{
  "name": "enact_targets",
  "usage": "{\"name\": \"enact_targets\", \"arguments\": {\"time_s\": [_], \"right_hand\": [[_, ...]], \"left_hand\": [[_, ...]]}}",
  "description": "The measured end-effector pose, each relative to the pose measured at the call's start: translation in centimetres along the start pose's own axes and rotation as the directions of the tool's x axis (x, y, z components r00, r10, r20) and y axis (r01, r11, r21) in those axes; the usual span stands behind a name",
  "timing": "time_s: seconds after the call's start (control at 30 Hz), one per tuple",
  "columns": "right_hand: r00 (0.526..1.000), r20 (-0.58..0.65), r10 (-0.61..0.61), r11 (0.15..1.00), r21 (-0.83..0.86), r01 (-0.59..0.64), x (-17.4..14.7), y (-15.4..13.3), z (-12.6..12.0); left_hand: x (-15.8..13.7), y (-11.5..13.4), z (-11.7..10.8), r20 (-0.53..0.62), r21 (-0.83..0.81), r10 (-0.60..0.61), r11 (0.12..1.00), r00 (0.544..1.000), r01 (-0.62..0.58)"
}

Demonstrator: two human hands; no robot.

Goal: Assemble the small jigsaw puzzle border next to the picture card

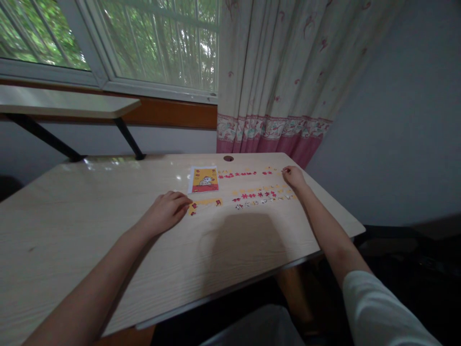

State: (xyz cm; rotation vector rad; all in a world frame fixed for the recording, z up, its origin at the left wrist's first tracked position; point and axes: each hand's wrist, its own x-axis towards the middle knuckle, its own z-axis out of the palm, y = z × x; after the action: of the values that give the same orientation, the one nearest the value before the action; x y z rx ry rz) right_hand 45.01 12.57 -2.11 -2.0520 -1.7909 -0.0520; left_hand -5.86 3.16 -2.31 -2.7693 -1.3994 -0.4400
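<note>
My left hand [168, 211] rests on the desk with its fingers lightly bent, fingertips at the left edge of a partly joined strip of jigsaw puzzle [205, 203], yellow with red bits. Directly above that strip lies a picture card [205, 179] showing a white animal on yellow and red. At the right end of the loose pieces, my right hand [294, 178] has thumb and finger pinched on a small puzzle piece, mostly hidden. Between the hands lie rows of loose pieces: red pieces [258, 195], white pieces [264, 202] and yellow pieces [248, 191].
The wooden desk [165, 274] has a round cable hole [228, 158] near its back edge. A raised shelf [68, 103] on black legs stands at the back left. Behind the desk are a window [158, 43] and a patterned curtain [273, 72]; a wall [403, 129] rises at the right.
</note>
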Motion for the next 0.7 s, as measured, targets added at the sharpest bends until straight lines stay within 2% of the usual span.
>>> {"name": "enact_targets", "arguments": {"time_s": [0.07,0.13,0.3,0.37,0.47,0.7], "right_hand": [[0.998,-0.004,-0.069,0.998,-0.001,0.069,0.4,-2.6,0.1],[0.979,0.050,-0.197,0.980,0.015,0.197,0.7,-6.0,0.2],[0.875,0.240,-0.420,0.908,0.116,0.404,1.5,-14.4,1.0],[0.839,0.306,-0.450,0.893,0.139,0.428,1.8,-16.9,1.4],[0.815,0.350,-0.462,0.886,0.136,0.444,2.3,-19.8,2.0],[0.778,0.415,-0.472,0.875,0.116,0.469,2.6,-23.8,2.6]], "left_hand": [[0.0,0.0,0.0,-0.013,-0.011,-0.002,1.000,1.000,0.002],[-0.1,0.0,0.0,-0.017,-0.023,-0.003,1.000,1.000,0.003],[-0.2,0.1,-0.1,-0.011,-0.017,-0.008,1.000,1.000,0.008],[-0.2,0.2,-0.2,-0.007,-0.012,-0.006,1.000,1.000,0.005],[-0.2,0.2,-0.2,-0.011,-0.016,-0.004,1.000,1.000,0.003],[-0.2,0.5,-0.3,-0.019,-0.031,-0.003,1.000,1.000,0.002]]}}
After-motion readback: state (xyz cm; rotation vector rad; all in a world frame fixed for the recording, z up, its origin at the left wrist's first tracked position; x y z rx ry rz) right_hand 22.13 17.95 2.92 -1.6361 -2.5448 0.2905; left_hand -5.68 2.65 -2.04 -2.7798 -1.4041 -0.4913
